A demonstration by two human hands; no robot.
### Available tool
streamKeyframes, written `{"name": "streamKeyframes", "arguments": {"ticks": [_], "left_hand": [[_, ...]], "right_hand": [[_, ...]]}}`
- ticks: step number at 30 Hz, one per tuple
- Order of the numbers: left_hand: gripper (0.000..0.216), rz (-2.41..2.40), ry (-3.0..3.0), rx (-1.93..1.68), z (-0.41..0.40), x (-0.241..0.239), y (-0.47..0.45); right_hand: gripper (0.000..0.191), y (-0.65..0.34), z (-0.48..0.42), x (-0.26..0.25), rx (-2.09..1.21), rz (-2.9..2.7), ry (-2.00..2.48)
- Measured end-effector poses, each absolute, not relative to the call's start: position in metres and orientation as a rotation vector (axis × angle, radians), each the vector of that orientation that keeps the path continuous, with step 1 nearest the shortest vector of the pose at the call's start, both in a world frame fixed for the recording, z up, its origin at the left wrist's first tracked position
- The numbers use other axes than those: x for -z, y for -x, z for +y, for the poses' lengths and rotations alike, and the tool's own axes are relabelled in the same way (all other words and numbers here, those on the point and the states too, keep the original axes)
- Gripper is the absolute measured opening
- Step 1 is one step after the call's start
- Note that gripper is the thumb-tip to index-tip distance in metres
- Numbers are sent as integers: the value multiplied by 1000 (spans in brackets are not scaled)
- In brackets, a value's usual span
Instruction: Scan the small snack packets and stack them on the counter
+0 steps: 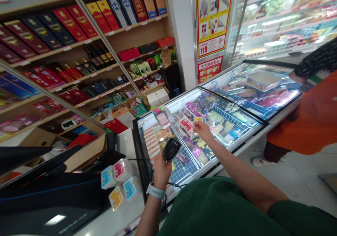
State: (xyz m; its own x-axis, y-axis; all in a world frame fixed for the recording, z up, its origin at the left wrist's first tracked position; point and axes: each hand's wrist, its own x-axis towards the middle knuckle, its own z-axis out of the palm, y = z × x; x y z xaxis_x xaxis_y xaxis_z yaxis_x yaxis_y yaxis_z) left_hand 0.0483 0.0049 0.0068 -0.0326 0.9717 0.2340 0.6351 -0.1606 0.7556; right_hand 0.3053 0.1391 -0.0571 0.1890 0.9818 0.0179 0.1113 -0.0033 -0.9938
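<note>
My left hand, with a watch on the wrist, is wrapped round the handle of a black barcode scanner. The scanner's head points up and away over the glass-topped freezer. To the right of it, my right hand pinches the edge of a flat-looking pack with a red-and-white label between thumb and fingers. This pack is above the glass, a short way beyond the scanner. Something small and yellow shows just behind my right fingertips; whether I hold it too is unclear.
Several clear plastic tubs with coloured labels stand on the white counter at left, beside a black monitor. A partly blurred-out item lies at the freezer's far edge. Someone in an orange garment stands at right. Shelves hold boxed bottles.
</note>
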Motion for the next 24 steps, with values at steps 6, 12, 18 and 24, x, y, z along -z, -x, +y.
{"name": "streamKeyframes", "arguments": {"ticks": [6, 12, 18, 24], "left_hand": [[44, 1678, -1828, -1041, 5, -8, -49], [46, 1673, -1818, -1049, 5, -7, -48], [44, 1667, -1826, -1036, 5, -10, -49], [47, 1709, -1835, -1025, 6, -8, -49]], "right_hand": [[22, -306, 139, 57, -1022, -1147, 1363], [22, -305, 141, 61, -1008, -1142, 1375], [22, -305, 141, 63, -997, -1142, 1376], [22, -305, 140, 61, -988, -1152, 1373]]}}
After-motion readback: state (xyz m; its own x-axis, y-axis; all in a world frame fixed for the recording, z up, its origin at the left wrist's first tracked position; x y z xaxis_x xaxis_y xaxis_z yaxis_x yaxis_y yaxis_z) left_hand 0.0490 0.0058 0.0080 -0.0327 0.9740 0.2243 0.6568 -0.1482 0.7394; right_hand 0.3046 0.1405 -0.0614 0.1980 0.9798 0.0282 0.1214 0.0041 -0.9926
